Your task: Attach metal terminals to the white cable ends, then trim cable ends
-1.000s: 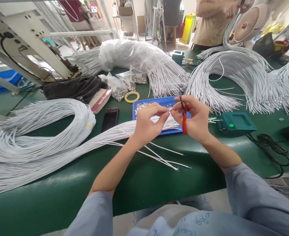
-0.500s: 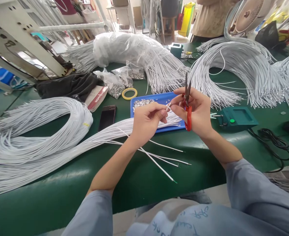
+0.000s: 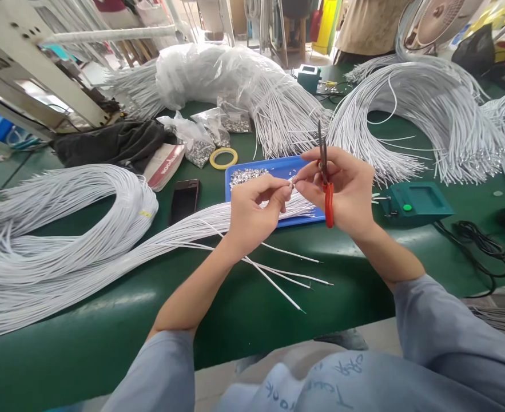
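My left hand (image 3: 254, 214) pinches the end of a white cable between thumb and forefinger, above the blue tray (image 3: 274, 165). Scissors with red handles (image 3: 329, 207) hang on my right hand (image 3: 353, 191), blades pointing up. The right thumb and a fingertip meet at the same cable tip, close to the left fingertips; the tip itself is too small to make out. Beneath my left hand runs a thick bundle of white cables (image 3: 187, 228), its ends lying in the tray. Small metal terminals (image 3: 249, 176) are heaped in the tray's back left. Several loose cable ends (image 3: 275, 285) stick out over the green table.
Left of the tray lie a phone (image 3: 184, 201), yellow tape roll (image 3: 223, 158) and bags of metal parts (image 3: 198, 146). A teal device (image 3: 419, 203) stands right of my right hand. Large cable coils (image 3: 441, 109) line the back. Behind the table stands a person (image 3: 366, 28).
The right fingers have closed in on the cable tip, and the crossing white strands seen there before now show less. The scissors lean slightly more left. The view has shifted a little.
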Available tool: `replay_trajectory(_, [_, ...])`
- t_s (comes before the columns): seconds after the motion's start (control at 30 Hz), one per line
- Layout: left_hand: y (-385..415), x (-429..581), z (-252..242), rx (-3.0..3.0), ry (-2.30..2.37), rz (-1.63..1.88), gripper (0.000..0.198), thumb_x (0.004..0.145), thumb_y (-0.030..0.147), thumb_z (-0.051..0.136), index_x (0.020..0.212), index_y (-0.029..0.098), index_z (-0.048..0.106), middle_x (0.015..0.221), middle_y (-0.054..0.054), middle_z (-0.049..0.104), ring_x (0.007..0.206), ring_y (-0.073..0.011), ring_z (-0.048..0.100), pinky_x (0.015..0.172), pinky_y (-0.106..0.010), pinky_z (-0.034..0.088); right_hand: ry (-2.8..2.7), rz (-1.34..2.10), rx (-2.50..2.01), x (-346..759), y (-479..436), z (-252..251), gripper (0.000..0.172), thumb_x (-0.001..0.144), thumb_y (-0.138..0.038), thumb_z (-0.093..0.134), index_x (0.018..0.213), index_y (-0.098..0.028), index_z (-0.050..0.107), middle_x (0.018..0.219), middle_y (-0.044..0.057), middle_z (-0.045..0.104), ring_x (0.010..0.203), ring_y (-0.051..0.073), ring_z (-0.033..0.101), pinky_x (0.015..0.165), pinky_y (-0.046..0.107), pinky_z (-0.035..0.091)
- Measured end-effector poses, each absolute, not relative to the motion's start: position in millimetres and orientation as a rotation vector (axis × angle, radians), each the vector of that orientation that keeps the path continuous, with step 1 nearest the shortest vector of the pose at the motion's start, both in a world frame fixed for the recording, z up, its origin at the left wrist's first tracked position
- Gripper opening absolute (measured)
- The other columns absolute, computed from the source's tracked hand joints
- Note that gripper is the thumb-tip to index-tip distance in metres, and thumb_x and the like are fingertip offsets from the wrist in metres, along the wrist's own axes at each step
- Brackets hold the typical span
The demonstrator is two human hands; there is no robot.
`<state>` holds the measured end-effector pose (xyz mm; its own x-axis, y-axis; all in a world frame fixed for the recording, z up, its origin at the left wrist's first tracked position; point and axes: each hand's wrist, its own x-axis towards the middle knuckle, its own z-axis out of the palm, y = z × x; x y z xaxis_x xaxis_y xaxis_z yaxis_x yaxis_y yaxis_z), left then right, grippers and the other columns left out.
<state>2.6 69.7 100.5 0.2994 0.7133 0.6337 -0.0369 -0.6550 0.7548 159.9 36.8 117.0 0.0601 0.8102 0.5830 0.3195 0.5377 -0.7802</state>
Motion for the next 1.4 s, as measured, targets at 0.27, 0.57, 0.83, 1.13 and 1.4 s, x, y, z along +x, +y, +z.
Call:
replay_trajectory(0.27, [69,5,98,1.928,0.621,1.484,0.012,0.085,0.026,0.070,0.078,0.017,0.071,0.070,-0.001,0.066,0.057,-0.0080,0.059,0.054,-0.019,0.051,-1.501,0.473,-1.017,161,40,116,0.028,0.080,-0.043,0.071,0.101,-0.026,0.063,0.075,-0.002,0.065,0.062,0.012,0.056,0.055,0.031,0.049])
replay_trajectory(0.57, [67,2,107,1.716,0.654,1.248,0.026,0.081,0.040,0.074,0.074,0.015,0.072,0.057,0.001,0.065,0.047,-0.0093,0.061,0.047,-0.019,0.050,-1.521,0.537,-1.045,161,42,114,0.031,0.080,-0.044,0.069,0.105,-0.027,0.062,0.078,-0.001,0.067,0.064,0.013,0.061,0.054,0.031,0.051])
replay_trajectory(0.83, [71,0,107,1.620,0.576,1.130,0.033,0.080,0.045,0.074,0.070,0.015,0.070,0.060,0.000,0.066,0.045,-0.0086,0.059,0.046,-0.020,0.050,-1.525,0.527,-1.093,159,39,114,0.030,0.080,-0.041,0.069,0.106,-0.027,0.062,0.078,-0.001,0.067,0.063,0.014,0.060,0.056,0.032,0.051])
replay_trajectory(1.13, [68,-5,114,1.693,0.648,1.337,0.027,0.084,0.039,0.072,0.072,0.015,0.070,0.061,0.000,0.066,0.046,-0.0078,0.059,0.050,-0.020,0.052,-1.668,0.344,-1.061,166,44,116,0.033,0.078,-0.034,0.071,0.109,-0.024,0.064,0.087,0.003,0.070,0.078,0.019,0.063,0.064,0.034,0.049])
replay_trajectory(1.4, [69,-8,112,1.810,0.642,1.410,0.020,0.087,0.036,0.068,0.079,0.018,0.072,0.063,0.001,0.064,0.051,-0.0086,0.060,0.049,-0.020,0.050,-1.822,0.204,-1.096,160,40,112,0.033,0.072,-0.021,0.068,0.105,-0.021,0.070,0.086,0.003,0.072,0.081,0.020,0.063,0.071,0.033,0.051])
